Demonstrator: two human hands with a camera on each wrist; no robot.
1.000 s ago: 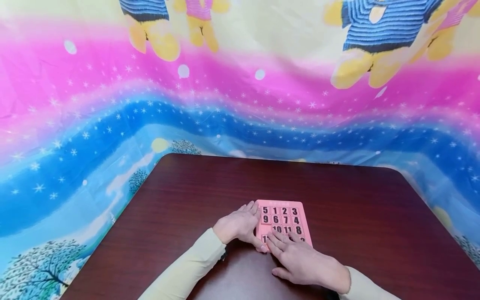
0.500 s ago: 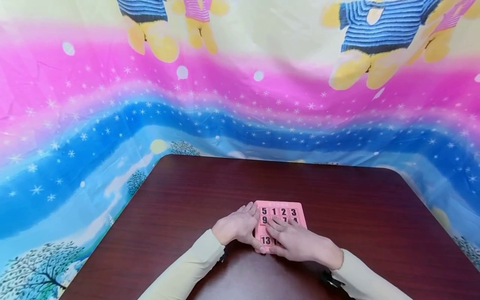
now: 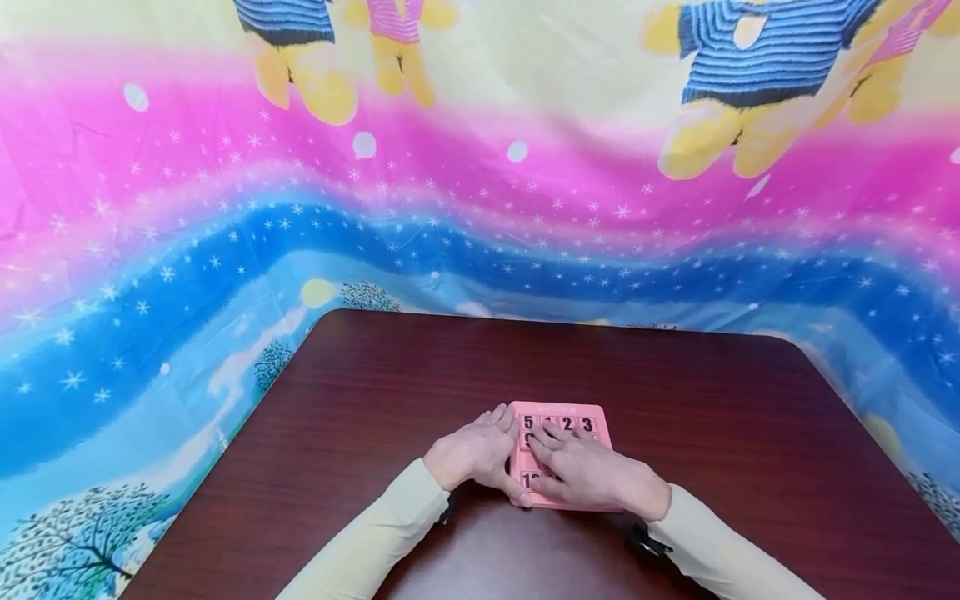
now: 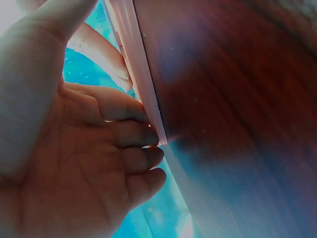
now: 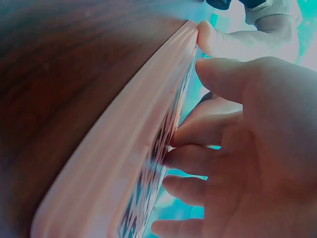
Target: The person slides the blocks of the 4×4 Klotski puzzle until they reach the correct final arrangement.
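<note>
A pink sliding number puzzle (image 3: 577, 423) lies flat on the table, its black-numbered tiles set in rows. Along its left side rests my left hand (image 3: 478, 454), fingers extended and thumb at the near left corner. In the left wrist view, those fingertips meet the puzzle's pink side wall (image 4: 141, 74). My right hand (image 3: 588, 468) spreads over the tiles from the right, its fingertips around the top two rows. It hides most of the middle and lower tiles; 5, 2 and 3 show. The right wrist view has the fingertips right at the numbered face (image 5: 161, 141).
The dark brown wooden table (image 3: 390, 375) extends around the puzzle on all sides. Behind it hangs a bright printed cloth (image 3: 480, 192) with snowflakes and bears. A small black device (image 3: 649, 540) sits at the right wrist.
My right hand has slid away from me over the puzzle, from the bottom rows to the top two rows. My left hand stays at the left edge.
</note>
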